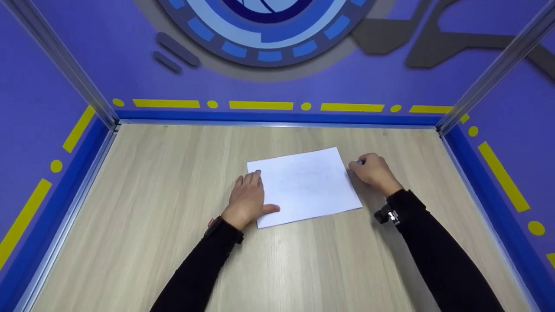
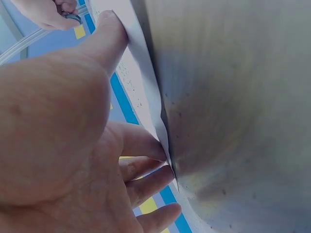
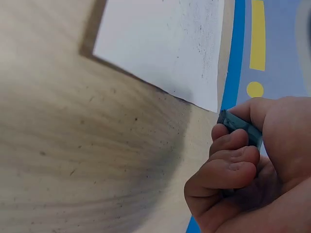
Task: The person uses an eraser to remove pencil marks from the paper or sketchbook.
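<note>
A white sheet of paper (image 1: 308, 186) lies slightly turned on the wooden table, with faint grey smudges and dark specks on it. My left hand (image 1: 249, 199) rests on its left edge, thumb spread over the paper and fingers extended; the left wrist view shows the thumb (image 2: 109, 36) and fingertips along that edge. Just off the paper's right side, my right hand (image 1: 372, 170) pinches a small teal eraser (image 3: 240, 127) with a darkened end. The other fingers of that hand curl in toward the palm. Most of the eraser is hidden by the hand in the head view.
The light wooden table (image 1: 173, 173) is bordered by metal rails and blue panels (image 1: 277, 86) at the back and both sides. Small dark crumbs or specks show near the paper in the right wrist view.
</note>
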A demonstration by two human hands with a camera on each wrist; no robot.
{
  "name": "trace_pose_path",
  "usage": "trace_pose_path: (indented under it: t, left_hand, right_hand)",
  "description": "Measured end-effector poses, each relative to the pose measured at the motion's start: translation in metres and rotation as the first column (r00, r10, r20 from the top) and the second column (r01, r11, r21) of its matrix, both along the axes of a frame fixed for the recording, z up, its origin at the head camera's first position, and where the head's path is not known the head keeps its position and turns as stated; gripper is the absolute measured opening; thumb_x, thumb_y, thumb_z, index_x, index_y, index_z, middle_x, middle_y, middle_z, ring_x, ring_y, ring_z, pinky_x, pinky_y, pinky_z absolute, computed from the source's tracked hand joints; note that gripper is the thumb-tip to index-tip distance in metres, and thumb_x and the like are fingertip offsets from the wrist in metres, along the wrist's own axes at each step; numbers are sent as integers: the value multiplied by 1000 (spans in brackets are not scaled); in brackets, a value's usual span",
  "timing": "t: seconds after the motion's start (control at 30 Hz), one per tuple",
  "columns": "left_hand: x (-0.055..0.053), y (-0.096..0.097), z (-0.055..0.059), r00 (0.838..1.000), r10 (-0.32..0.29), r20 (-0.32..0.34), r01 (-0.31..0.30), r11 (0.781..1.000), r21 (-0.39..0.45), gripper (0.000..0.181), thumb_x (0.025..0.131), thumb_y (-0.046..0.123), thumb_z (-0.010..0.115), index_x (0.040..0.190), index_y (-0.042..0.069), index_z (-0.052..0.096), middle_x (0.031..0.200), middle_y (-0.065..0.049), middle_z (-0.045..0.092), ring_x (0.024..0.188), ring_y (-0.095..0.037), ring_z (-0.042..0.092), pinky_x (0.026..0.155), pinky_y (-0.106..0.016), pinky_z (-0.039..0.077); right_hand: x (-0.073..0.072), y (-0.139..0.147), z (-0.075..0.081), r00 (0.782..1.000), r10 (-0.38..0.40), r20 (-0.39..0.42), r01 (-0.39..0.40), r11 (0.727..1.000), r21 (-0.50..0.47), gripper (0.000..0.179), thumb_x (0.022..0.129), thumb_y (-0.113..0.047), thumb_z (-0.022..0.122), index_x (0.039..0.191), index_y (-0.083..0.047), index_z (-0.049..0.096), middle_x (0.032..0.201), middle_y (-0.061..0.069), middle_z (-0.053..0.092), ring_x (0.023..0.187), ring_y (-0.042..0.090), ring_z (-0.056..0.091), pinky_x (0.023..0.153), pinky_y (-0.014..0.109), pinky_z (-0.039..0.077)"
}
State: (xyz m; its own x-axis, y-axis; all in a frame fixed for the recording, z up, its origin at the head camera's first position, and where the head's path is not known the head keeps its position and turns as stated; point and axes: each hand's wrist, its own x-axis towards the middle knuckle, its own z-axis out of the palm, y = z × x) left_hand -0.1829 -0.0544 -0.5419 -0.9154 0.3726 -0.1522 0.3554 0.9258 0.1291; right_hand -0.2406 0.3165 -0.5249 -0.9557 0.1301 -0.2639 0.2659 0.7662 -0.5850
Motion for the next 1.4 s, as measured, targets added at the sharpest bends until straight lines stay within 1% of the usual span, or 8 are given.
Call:
trace_pose_path:
  t: [0.27, 0.5, 0.67, 0.8, 1.03, 1.13, 1.3, 1.4]
  left_hand:
    - [0, -2, -5, 1000, 1, 10, -1, 1000, -1, 114, 81, 72, 63, 151, -10, 29, 161, -21, 26, 150, -35, 25, 124, -53, 21]
    - [1, -1, 1, 1000, -2, -15, 2, 1000, -16, 114, 79, 73, 64, 150, -10, 32, 161, -21, 29, 149, -35, 27, 123, -53, 23]
    - [1, 0, 0, 1000, -5, -14, 4, 1000, -19, 113, 80, 72, 65, 150, -10, 32, 161, -21, 28, 149, -36, 27, 123, -53, 22]
    - [2, -1, 1, 999, -2, -33, 2, 1000, -20, 113, 79, 72, 65, 149, -10, 33, 160, -21, 31, 148, -36, 29, 123, -53, 24]
    - [1, 0, -2, 1000, 0, -22, 1, 1000, 26, 113, 79, 69, 68, 149, -12, 32, 159, -22, 31, 147, -37, 30, 122, -55, 23]
    - [0, 0, -2, 1000, -1, -11, 2, 1000, 15, 114, 80, 70, 66, 150, -11, 29, 160, -21, 29, 148, -37, 28, 123, -55, 21]
    - [-1, 1, 0, 1000, 9, -3, -9, 1000, -4, 116, 78, 73, 65, 151, -11, 30, 161, -19, 29, 148, -34, 28, 124, -53, 22]
    - [-1, -1, -1, 1000, 14, 19, -14, 1000, -7, 116, 79, 72, 65, 151, -10, 27, 162, -20, 25, 150, -34, 25, 125, -53, 19]
  right_hand:
    - [5, -23, -3, 995, 100, 3, -100, 994, 50, 35, 90, -33, 60, 66, -13, 43, 63, -2, 37, 58, 17, 42, 48, 28, 32]
    - [10, -61, 6, 982, 184, 30, -186, 981, 59, 31, 90, -37, 61, 86, -6, 64, 77, 4, 50, 67, 18, 49, 54, 29, 38]
    - [13, -99, 2, 962, 272, 29, -274, 959, 71, 33, 87, -33, 63, 66, -11, 52, 62, -2, 41, 57, 15, 43, 52, 28, 33]
    - [19, -136, -4, 942, 335, -14, -332, 938, 99, 33, 85, -31, 65, 60, -16, 49, 59, -4, 41, 57, 15, 44, 53, 29, 35]
    - [28, -184, -7, 912, 409, 37, -410, 898, 161, 25, 86, -33, 66, 82, -9, 69, 80, 4, 62, 76, 21, 56, 69, 33, 47]
    - [28, -186, -8, 916, 399, 43, -400, 898, 185, 25, 85, -32, 68, 90, -8, 72, 87, 4, 65, 80, 20, 57, 73, 33, 48]
    - [24, -157, -7, 919, 392, 33, -393, 908, 147, 22, 82, -27, 68, 72, -8, 64, 72, 2, 55, 69, 20, 51, 60, 32, 41]
    - [21, -127, -7, 927, 372, 45, -375, 919, 122, 24, 82, -27, 67, 71, -8, 61, 71, 3, 52, 68, 20, 50, 58, 30, 38]
